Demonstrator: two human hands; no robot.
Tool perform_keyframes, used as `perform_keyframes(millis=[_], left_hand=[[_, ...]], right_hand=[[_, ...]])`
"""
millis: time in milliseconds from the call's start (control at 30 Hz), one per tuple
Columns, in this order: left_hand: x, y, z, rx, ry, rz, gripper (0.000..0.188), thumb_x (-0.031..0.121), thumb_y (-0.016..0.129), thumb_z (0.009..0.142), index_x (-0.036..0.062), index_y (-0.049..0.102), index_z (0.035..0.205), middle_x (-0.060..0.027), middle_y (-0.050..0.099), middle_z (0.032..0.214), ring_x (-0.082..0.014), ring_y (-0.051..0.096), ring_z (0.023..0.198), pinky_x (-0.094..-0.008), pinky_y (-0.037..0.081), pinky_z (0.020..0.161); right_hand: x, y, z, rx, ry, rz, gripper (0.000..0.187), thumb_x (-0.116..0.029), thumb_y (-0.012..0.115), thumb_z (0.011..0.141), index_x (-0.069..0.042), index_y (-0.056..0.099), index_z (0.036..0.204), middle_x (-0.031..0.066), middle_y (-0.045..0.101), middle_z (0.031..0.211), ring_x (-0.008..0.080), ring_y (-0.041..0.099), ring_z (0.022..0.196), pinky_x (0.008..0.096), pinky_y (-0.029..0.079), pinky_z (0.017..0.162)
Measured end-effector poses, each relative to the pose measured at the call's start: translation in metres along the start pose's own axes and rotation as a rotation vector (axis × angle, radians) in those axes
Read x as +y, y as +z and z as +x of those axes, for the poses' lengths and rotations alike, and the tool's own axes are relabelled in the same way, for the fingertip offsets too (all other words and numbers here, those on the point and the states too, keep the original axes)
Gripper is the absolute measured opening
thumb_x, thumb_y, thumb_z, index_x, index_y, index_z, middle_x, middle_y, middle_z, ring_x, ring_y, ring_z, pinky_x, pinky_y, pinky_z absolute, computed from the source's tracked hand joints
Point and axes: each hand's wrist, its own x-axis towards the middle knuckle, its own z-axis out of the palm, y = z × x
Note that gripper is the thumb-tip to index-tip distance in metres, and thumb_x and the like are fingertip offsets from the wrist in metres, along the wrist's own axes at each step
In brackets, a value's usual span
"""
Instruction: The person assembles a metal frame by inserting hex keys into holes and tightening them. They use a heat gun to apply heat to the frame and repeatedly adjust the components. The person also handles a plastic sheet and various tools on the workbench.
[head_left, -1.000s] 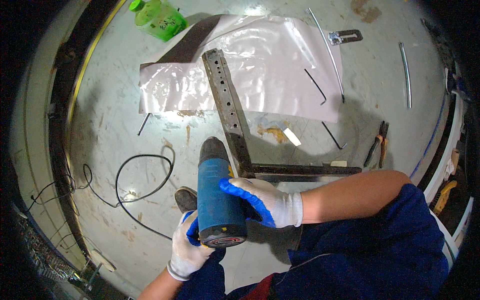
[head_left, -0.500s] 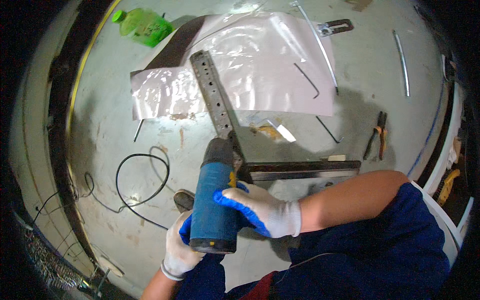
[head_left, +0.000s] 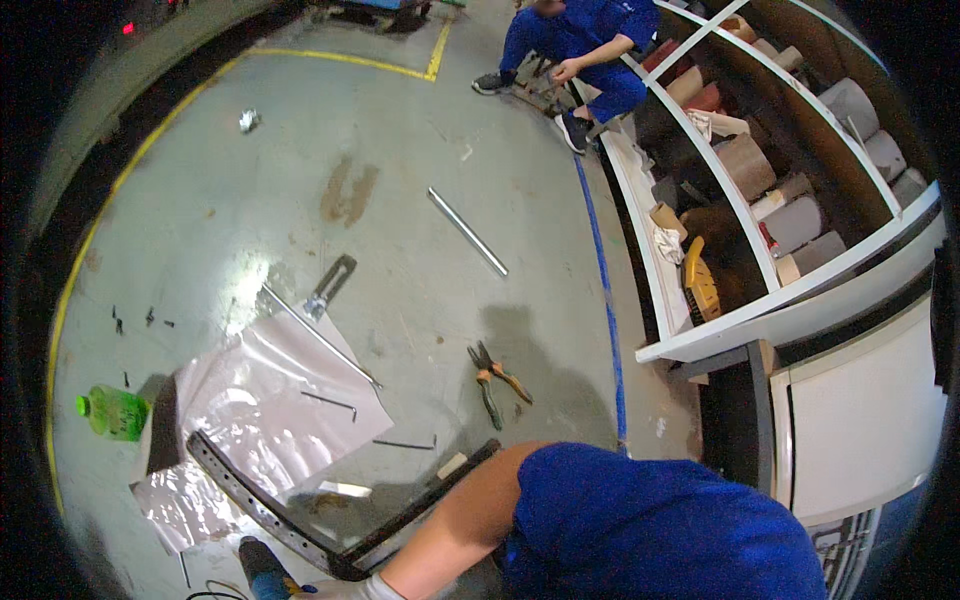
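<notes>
At the lower edge, my right hand (head_left: 335,589) in a white glove with blue fingers is closed on a blue power tool with a black nose (head_left: 262,570). Only the front part of the tool shows, and most of the hand is cut off by the edge. The nose is close beside a dark metal frame (head_left: 262,512), an angled piece with a row of holes along one arm. My left hand is out of view. A white flat strip (head_left: 345,489) lies inside the frame's angle, and a small pale block (head_left: 452,465) is by its right arm.
Clear plastic sheeting (head_left: 290,400), a green bottle (head_left: 115,413), hex keys (head_left: 405,444), pliers (head_left: 490,378), a slotted bracket (head_left: 330,285) and a metal tube (head_left: 468,231) lie on the floor. White shelving (head_left: 720,170) stands right; a person (head_left: 590,50) crouches at the back.
My view has swung right and up, showing the shelving and the other person. The power tool and my right hand now sit at the lower edge; my left hand has left the picture.
</notes>
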Motion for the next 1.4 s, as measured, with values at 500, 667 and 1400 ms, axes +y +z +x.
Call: perform_keyframes(millis=[500, 667, 1400], left_hand=[[0.113, 0.050, 0.055, -0.063, 0.103, -0.064, 0.041, 0.001, 0.075, 0.077, -0.0016, 0.066, 0.116, -0.0098, 0.072, 0.103, -0.0196, 0.068, 0.092, -0.0364, 0.057, 0.083], [0.063, 0.046, 0.077, -0.008, 0.146, -0.113, 0.039, 0.008, 0.079, 0.076, 0.0007, 0.068, 0.112, -0.0055, 0.071, 0.098, -0.0168, 0.066, 0.087, -0.0332, 0.055, 0.082], [-0.002, 0.004, 0.020, 0.175, 0.100, -0.128, 0.033, 0.009, 0.069, 0.081, -0.0021, 0.067, 0.112, -0.0102, 0.072, 0.097, -0.0199, 0.070, 0.087, -0.0349, 0.057, 0.077]], right_hand=[[-0.039, -0.101, -0.047, 0.195, 0.018, 0.217, 0.048, -0.052, 0.062, 0.098, -0.009, 0.065, 0.121, 0.0072, 0.068, 0.103, 0.0199, 0.062, 0.092, 0.0376, 0.053, 0.087], [-0.021, -0.222, -0.104, 0.633, 0.350, -0.852, 0.063, -0.058, 0.059, 0.096, -0.013, 0.056, 0.141, 0.0199, 0.068, 0.128, 0.0363, 0.066, 0.118, 0.0455, 0.051, 0.103], [-0.101, -0.243, 0.121, 0.419, -0.247, -1.894, 0.037, -0.028, 0.060, 0.098, -0.015, 0.063, 0.132, 0.0102, 0.060, 0.129, 0.0297, 0.059, 0.122, 0.0439, 0.049, 0.105]])
